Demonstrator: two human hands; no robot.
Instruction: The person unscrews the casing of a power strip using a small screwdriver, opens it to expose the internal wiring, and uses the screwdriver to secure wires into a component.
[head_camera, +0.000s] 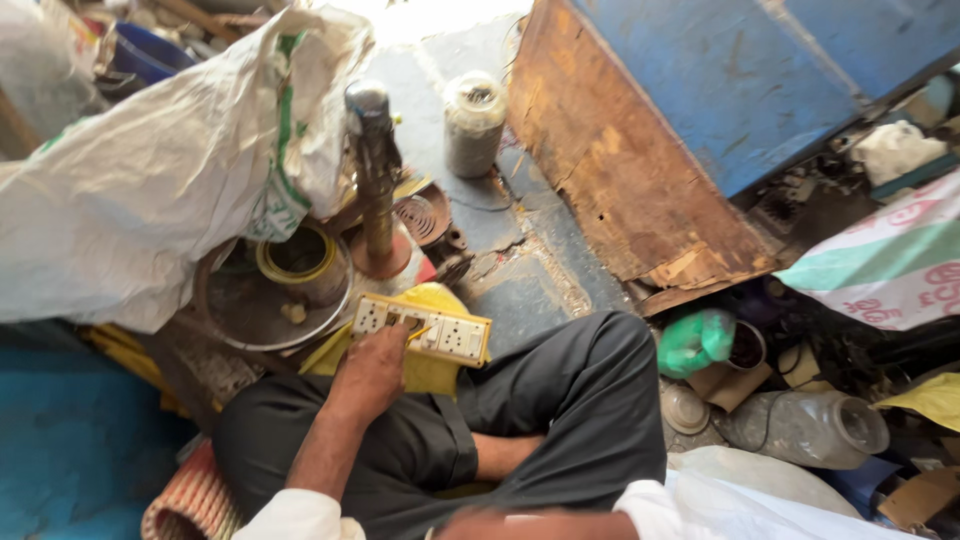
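A cracked grey floor (520, 290) lay cluttered: white sack (150, 190), blue rusty panel (680, 130), jar (473, 122), metal stand (377, 180). The left hand (372, 372) gripped a yellow socket board (422, 328) above the knee; the right hand was unseen.

A long rectangular switchboard with a yellowish frame and white sockets and switches (422, 328) lies face up, slightly tilted, on a yellow cloth (432, 368) over the seated person's knee. A thin yellow-handled tool (418, 333) rests slanted across its middle.
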